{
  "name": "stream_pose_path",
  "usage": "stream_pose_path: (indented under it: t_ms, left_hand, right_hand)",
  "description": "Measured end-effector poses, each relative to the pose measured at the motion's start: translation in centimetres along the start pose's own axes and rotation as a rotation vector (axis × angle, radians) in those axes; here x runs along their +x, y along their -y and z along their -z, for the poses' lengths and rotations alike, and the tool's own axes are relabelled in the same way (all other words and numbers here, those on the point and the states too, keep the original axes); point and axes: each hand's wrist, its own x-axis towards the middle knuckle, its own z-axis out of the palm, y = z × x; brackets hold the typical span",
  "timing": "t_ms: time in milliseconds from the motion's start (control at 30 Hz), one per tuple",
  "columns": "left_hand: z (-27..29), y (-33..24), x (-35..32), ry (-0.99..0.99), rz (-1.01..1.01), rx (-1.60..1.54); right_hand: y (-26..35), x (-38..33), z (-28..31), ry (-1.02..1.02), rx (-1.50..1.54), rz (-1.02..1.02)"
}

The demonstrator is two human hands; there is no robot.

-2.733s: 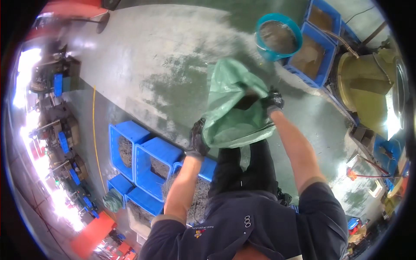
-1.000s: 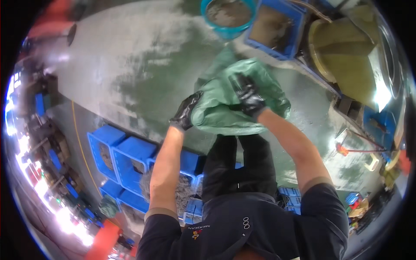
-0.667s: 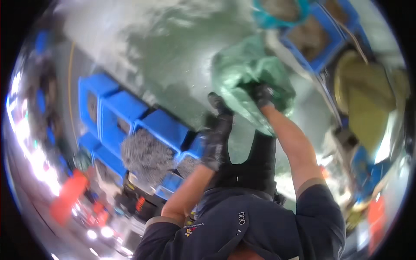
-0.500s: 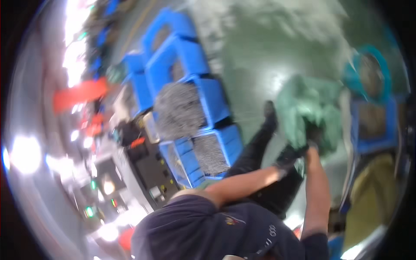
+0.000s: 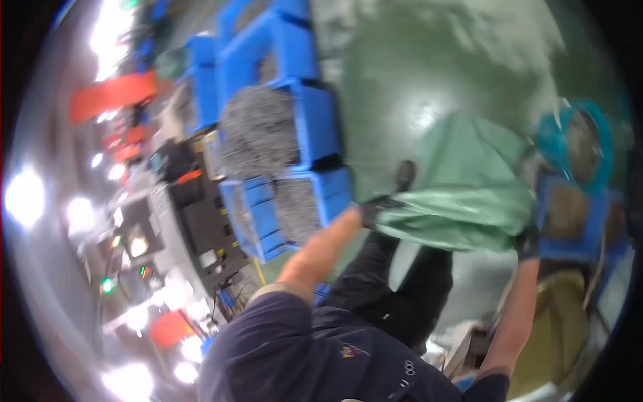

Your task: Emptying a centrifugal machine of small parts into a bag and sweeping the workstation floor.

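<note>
A large green woven sack (image 5: 469,174) hangs spread wide in front of my legs, its near edge stretched between my two hands. My left hand (image 5: 379,210), in a dark glove, is closed on the sack's left corner. At the opposite corner my right hand (image 5: 527,242), gloved too, grips the edge; its fingers are partly hidden by the fabric. The sack looks slack and flat, with folds along the near edge.
Blue crates (image 5: 315,127) heaped with grey small parts (image 5: 258,130) stand stacked on my left. To the right are a teal round basket (image 5: 608,144), a blue crate (image 5: 569,251) and an olive-coloured sack (image 5: 552,328). A dark machine (image 5: 218,231) stands beyond the crates.
My hands, close together before, have moved apart to left and right. The bunched green sack is now spread out between them. The whole view has shifted a little.
</note>
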Motion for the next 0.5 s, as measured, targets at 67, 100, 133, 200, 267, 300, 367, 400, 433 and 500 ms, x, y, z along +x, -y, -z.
stream_pose_path:
  t_ms: [67,100,133,200,267,300,367,400,433,500]
  left_hand:
    - [0.8,5.4,-0.6,0.251,0.177,-0.063]
    - [0.6,9.9,-1.8,0.196,0.055,-0.120]
    - [2.1,9.7,1.7,0.272,0.171,-0.233]
    - [5.8,8.6,6.7,0.284,0.281,-0.232]
    - [5.0,14.7,7.8,0.075,0.575,-0.077]
    - [4.0,18.8,7.1,-0.077,0.890,0.009]
    - [2.8,16.0,12.6,-0.491,0.491,0.658]
    - [4.2,11.0,16.3,-0.727,0.382,0.387]
    - [5.7,5.7,18.9,-0.949,0.290,0.135]
    - [4.2,1.3,22.1,-0.689,0.089,-0.094]
  right_hand:
    - [2.8,2.4,1.5,-0.163,-0.699,-0.338]
    - [3.5,4.7,0.8,-0.029,-0.956,-0.389]
    - [5.0,5.3,1.7,0.332,-1.252,-0.181]
    - [5.7,6.5,-0.1,0.178,-0.771,-0.292]
    - [4.8,10.1,-3.8,0.229,-0.525,-0.207]
    - [3.9,11.9,-6.3,0.308,-0.491,-0.141]
    - [3.9,12.5,-5.3,0.234,-0.586,-0.056]
    - [4.1,12.1,-4.6,0.186,-0.595,-0.059]
    - [3.9,12.0,-5.1,0.168,-0.581,-0.052]
    - [3.1,11.3,-7.3,0.166,-0.553,-0.047]
